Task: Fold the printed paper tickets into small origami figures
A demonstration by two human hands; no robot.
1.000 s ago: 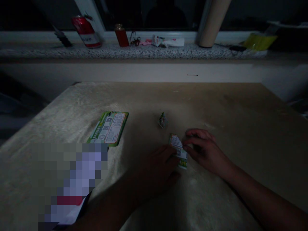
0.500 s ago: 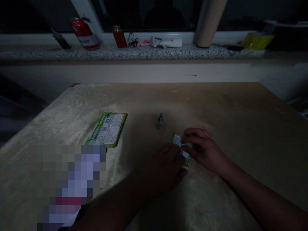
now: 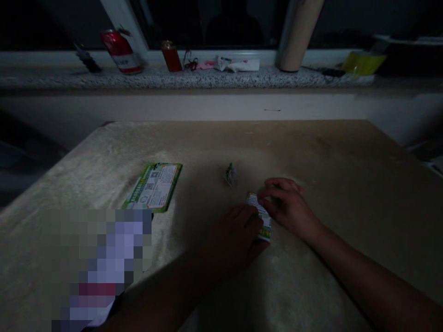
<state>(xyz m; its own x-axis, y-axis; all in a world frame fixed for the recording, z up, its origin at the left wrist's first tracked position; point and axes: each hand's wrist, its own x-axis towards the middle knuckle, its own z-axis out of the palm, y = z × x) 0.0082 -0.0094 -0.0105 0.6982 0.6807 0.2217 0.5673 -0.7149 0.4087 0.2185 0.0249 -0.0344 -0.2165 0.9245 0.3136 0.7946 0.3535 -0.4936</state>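
Observation:
A narrow, folded green-and-white printed packet (image 3: 265, 217) lies on the table between my two hands. My left hand (image 3: 235, 235) lies in shadow over its left side, fingers bent and pressed onto it. On the packet's upper right edge rest the curled thumb and fingertips of my right hand (image 3: 289, 203). Just beyond them stands a small folded piece of printed wrapper (image 3: 230, 175). To the left, a flat green packet (image 3: 155, 186) with printed codes and text lies on the table.
A blurred-out purple-white item (image 3: 114, 258) lies at the front left of the table (image 3: 311, 143). Along the granite windowsill (image 3: 207, 82) stand a red can (image 3: 121, 53), a red bottle (image 3: 172, 57), a cardboard tube (image 3: 299, 39) and a yellow item (image 3: 363, 63).
My right hand has shifted slightly up and left along the folded packet's edge. My left hand has drawn a little left, and more of the packet's lower part shows.

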